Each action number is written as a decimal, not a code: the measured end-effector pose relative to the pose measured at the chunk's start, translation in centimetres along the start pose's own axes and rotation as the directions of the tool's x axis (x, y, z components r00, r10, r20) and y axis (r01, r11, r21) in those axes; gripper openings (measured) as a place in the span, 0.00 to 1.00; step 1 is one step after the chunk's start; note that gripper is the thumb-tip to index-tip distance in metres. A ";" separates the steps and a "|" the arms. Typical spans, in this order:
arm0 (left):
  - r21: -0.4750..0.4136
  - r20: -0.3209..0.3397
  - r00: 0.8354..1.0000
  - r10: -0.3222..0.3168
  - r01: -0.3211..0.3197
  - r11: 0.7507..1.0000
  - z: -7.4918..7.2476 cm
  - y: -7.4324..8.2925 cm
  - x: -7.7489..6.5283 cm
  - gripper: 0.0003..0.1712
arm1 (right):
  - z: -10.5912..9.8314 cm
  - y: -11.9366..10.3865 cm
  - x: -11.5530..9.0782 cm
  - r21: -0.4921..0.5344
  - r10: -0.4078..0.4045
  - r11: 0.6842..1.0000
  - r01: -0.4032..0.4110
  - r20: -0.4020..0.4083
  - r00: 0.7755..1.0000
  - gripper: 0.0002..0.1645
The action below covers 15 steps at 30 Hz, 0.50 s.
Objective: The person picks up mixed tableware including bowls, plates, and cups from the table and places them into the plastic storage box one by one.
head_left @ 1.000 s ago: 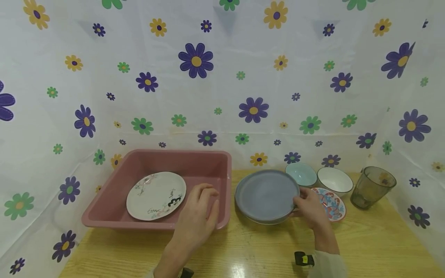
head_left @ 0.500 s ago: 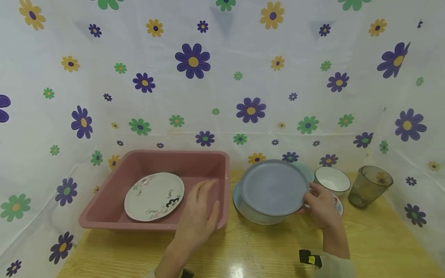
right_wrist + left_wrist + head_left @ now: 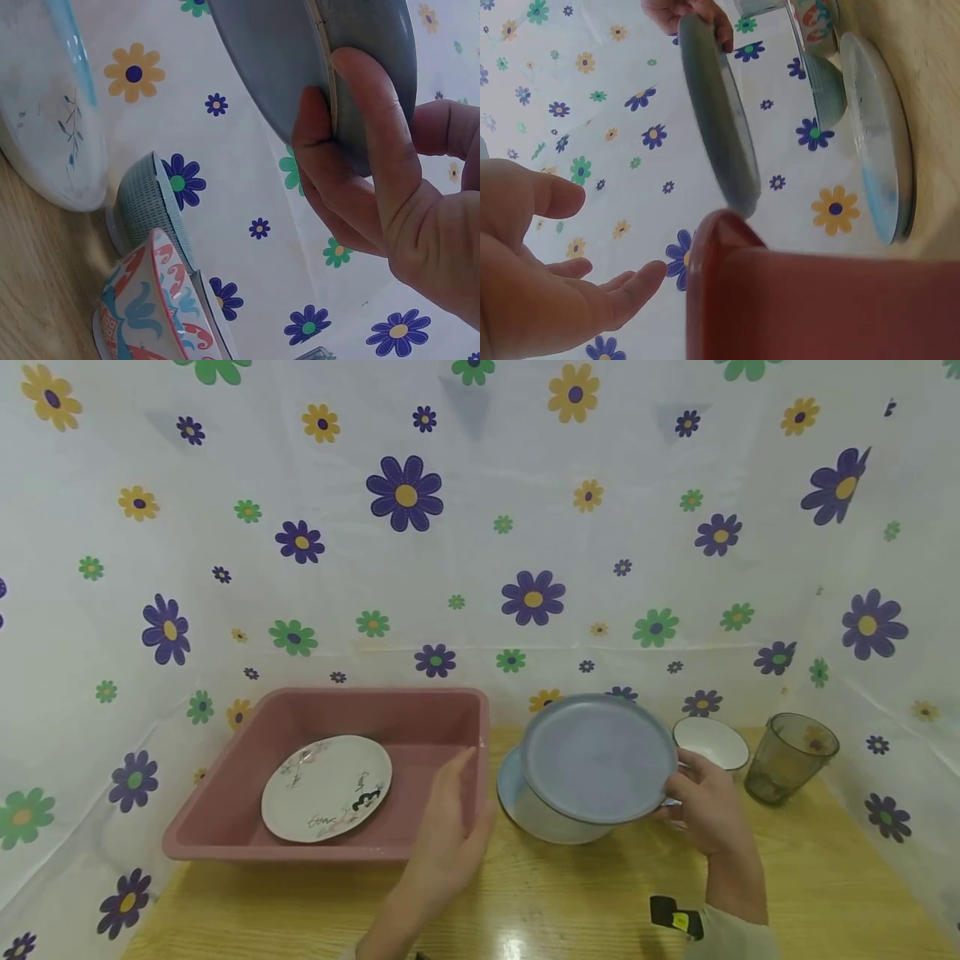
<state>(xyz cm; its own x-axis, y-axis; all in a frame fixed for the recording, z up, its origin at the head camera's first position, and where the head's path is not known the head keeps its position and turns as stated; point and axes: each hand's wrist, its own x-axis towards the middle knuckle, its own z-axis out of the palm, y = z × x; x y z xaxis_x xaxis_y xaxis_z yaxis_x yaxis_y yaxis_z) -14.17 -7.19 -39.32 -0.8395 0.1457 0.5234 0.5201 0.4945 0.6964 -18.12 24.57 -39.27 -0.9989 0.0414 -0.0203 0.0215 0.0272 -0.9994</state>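
Observation:
My right hand point(image 3: 708, 802) pinches the right rim of a grey-blue plate point(image 3: 600, 760), thumb on one face and fingers under it. Held up above the table, the plate appears edge-on in the left wrist view. Beneath it, partly hidden, lies a white plate with blue at its edge point(image 3: 881, 142). My left hand point(image 3: 446, 843) hovers by the right wall of a pink basin point(image 3: 322, 853), its fingers extended and holding nothing. Inside the basin rests a white plate with floral print and lettering point(image 3: 330, 789).
Behind the raised plate stand a teal bowl point(image 3: 154, 206), a red-and-blue patterned bowl point(image 3: 150, 300) and a white bowl point(image 3: 711, 743). A tinted drinking glass point(image 3: 791, 758) is at the far right of the wooden table point(image 3: 585, 902). A flowered sheet point(image 3: 337, 485) hangs behind.
My right hand has lifted the grey-blue plate up off the white-and-blue plate, slightly right and away from me. My left hand has shifted right along the basin's edge.

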 end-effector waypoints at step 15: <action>-0.389 0.211 0.938 -0.275 0.338 0.857 3.0 -0.1 0.6 0.36 | -0.9 -0.1 -0.9 0.222 -0.130 0.969 0.105 0.102 0.986 0.36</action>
<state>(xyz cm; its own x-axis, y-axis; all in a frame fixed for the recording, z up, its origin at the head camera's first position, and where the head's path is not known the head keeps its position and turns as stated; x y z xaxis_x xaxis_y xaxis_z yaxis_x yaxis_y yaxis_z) -15.22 -4.60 -40.49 -0.9636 0.1814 0.1966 0.2231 0.1393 0.9648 -17.23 25.40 -39.13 -0.9922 -0.0642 0.1072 -0.0932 -0.1908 -0.9772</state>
